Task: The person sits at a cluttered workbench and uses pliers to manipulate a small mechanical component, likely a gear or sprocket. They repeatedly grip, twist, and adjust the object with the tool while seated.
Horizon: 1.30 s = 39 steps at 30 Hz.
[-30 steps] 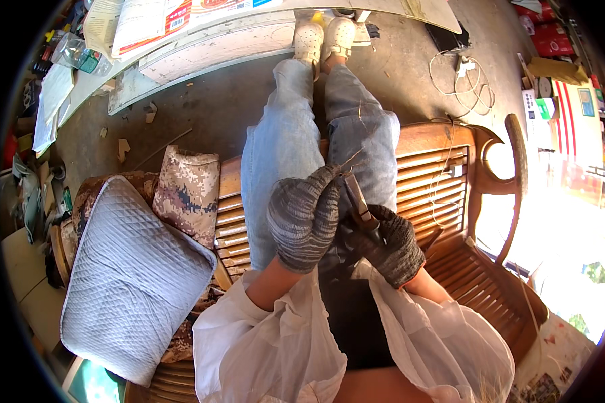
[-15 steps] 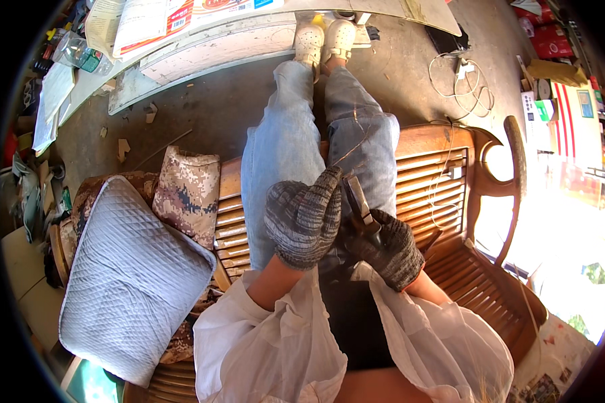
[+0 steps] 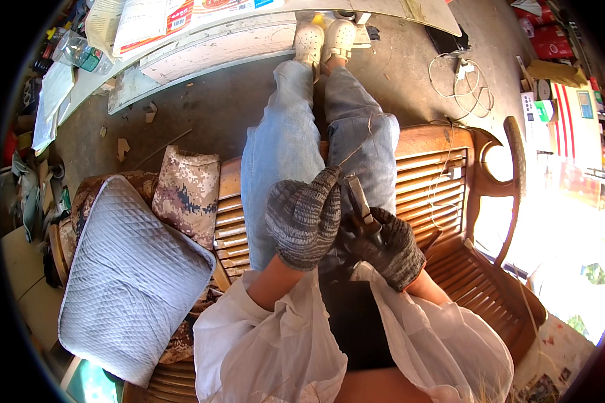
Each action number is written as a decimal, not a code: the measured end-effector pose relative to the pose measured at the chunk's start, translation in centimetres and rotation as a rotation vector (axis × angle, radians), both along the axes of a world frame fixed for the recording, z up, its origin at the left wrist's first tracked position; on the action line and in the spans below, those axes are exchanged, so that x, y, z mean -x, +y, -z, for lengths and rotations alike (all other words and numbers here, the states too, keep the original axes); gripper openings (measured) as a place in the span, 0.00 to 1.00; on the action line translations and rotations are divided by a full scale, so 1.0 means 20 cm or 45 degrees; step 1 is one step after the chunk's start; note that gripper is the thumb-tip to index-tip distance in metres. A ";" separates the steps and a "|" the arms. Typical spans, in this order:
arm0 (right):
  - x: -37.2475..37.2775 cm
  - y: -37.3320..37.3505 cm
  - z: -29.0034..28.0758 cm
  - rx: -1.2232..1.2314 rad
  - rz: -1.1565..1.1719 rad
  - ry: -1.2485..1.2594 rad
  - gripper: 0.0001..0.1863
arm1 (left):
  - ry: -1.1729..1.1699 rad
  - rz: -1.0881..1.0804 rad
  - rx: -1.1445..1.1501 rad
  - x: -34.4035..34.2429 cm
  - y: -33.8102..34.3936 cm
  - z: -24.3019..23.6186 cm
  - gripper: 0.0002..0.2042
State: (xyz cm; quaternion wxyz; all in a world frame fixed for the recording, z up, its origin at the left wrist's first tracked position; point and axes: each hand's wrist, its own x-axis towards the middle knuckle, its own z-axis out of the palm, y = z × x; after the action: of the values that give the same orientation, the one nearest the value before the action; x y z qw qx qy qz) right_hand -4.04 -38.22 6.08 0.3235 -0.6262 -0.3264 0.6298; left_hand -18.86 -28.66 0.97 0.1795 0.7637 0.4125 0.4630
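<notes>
Both my hands wear grey-black knitted work gloves and are over my lap. My left hand (image 3: 304, 218) is closed, fingertips pinching the lower end of a thin brown twig (image 3: 357, 149), which rises above my jeans. My right hand (image 3: 387, 247) is wrapped round a hand tool with a narrow metal head (image 3: 357, 193); its kind is unclear, as the glove hides most of the handle. The metal head points up beside my left fingertips, a small gap from them. Dark shadow between the gloves hides what lies there.
I sit on a slatted wooden bench (image 3: 431, 185). A grey quilted pad (image 3: 131, 282) and a camouflage cushion (image 3: 187, 195) lie at my left. Ahead stands a pale low table (image 3: 215, 64) with papers and a plastic bottle (image 3: 81, 54). A white cable (image 3: 480, 94) coils on the floor at right.
The twig's upper part has swung slightly to the right and stands a little straighter. My left hand has barely shifted; the right hand and its tool stay nearly in place.
</notes>
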 end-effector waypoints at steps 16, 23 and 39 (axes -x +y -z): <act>0.02 -0.02 0.06 -0.002 0.092 -0.029 0.16 | -0.033 0.038 0.028 -0.01 0.00 -0.04 0.12; -0.01 -0.01 0.05 -0.096 0.037 -0.029 0.21 | -0.066 0.050 0.014 -0.01 0.00 -0.03 0.11; 0.01 0.00 0.04 -0.077 0.059 -0.124 0.16 | -0.015 0.060 0.060 0.00 0.00 -0.05 0.11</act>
State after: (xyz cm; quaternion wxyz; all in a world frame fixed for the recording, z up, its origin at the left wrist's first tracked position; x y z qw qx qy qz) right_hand -4.18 -38.29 5.33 0.3405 -0.6536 -0.3460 0.5807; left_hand -18.80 -28.59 1.92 0.2107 0.7661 0.4042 0.4532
